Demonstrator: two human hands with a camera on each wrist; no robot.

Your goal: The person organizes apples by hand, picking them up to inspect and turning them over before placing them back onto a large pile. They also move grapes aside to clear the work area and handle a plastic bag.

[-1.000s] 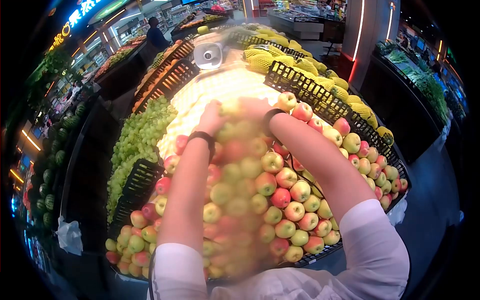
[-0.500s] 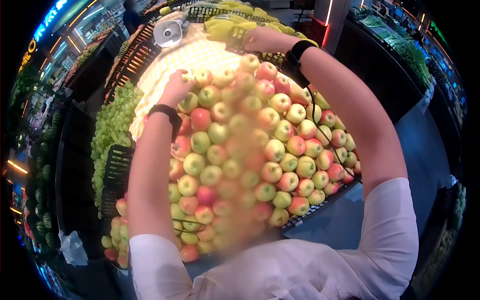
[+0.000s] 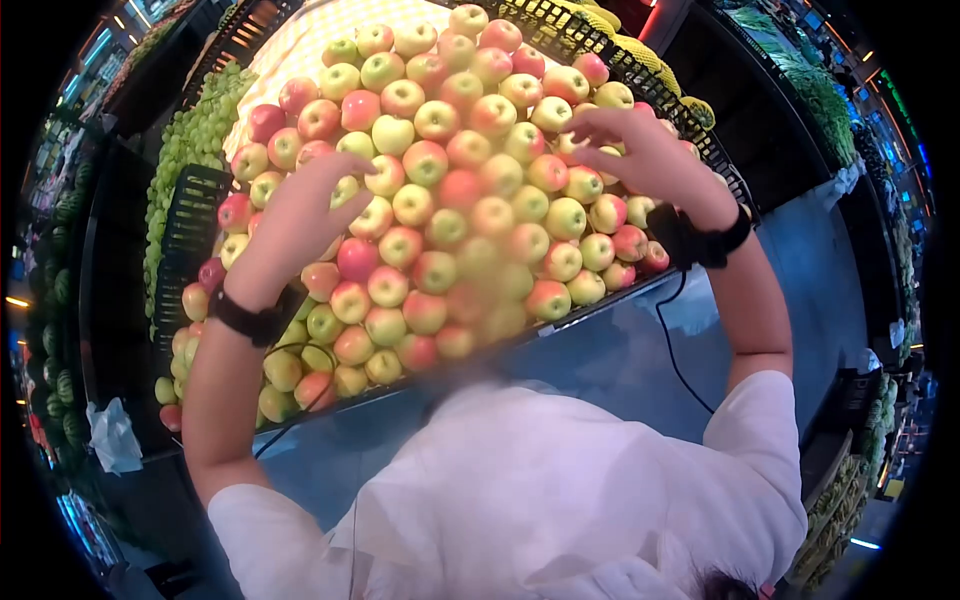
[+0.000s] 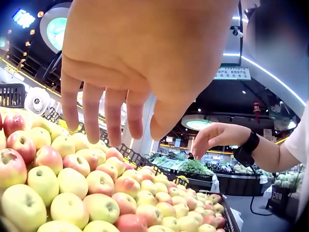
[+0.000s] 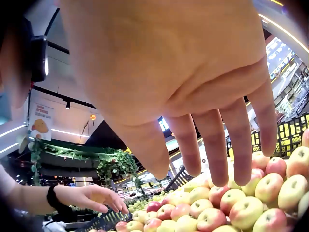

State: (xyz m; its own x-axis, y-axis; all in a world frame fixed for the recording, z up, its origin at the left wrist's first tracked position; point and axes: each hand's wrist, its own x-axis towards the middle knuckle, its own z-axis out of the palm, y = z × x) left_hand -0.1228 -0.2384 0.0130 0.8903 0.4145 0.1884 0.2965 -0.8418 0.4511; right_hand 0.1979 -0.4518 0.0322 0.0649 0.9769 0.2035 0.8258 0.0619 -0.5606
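A broad pile of red and yellow-green apples (image 3: 425, 160) fills the stand in front of me. Over its left side hovers my left hand (image 3: 305, 215), palm down, fingers relaxed and thumb spread. My right hand (image 3: 655, 160) is above the right side of the pile, its fingers loosely bent towards the middle. In the left wrist view the left hand (image 4: 145, 53) holds nothing, and its fingers hang over the apples (image 4: 72, 181). The right hand (image 5: 178, 63) is likewise bare in the right wrist view, fingers hanging spread above the fruit. Both wrists wear black bands.
Green grapes (image 3: 190, 150) and a black crate (image 3: 193, 205) border the pile on the left. Yellow netted fruit (image 3: 640, 60) lies behind a black crate wall at the back right. A dark cable (image 3: 672, 345) hangs from the right wrist. Leafy vegetables (image 3: 790, 65) stand farther right.
Both hands were together at the pile's far edge, then parted, the right by the yellow fruit. Now both have drawn back towards the body over the pile. The head view has tilted down.
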